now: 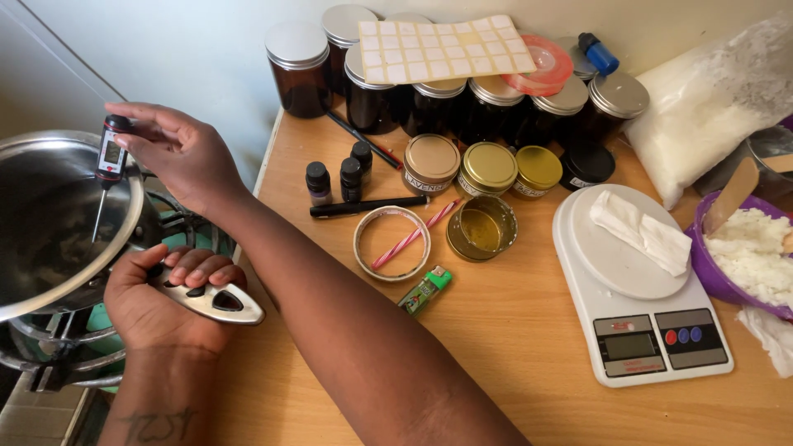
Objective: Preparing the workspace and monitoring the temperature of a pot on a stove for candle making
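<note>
- Nearest, the left hand (161,301) has its fingers (198,266) curled around the flat steel handle (216,301) of the pot (58,223), which sits on a stove burner (49,355) at the near left, off the edge of the surface (496,347).
- The right arm crosses over from the right; the right hand (178,153) pinches the head of a digital probe thermometer (110,153) between thumb and fingertips, its thin probe pointing down into the pot.
- The pot's contents are dark and hard to make out; it may be empty or hold a clear liquid.
- On the wooden surface, right of the arm: a green lighter (428,289), a roll of tape (391,243) with a striped stick (410,237) across it, and an open gold tin (482,228) holding a yellowish layer.
- Farther right, a white kitchen scale (640,330) carries a folded white cloth (640,231); a purple bowl (709,268) beside it holds white flakes.
- Middle: a black pen (368,206), three small dark dropper bottles (340,175), three lidded gold tins (487,167) and one black lid (586,165).
- Far: a row of amber jars (372,91) with silver lids against the pale wall (190,41), a sheet of blank labels (442,48) lying on top, and a bag of white flakes (710,103) at far right.
</note>
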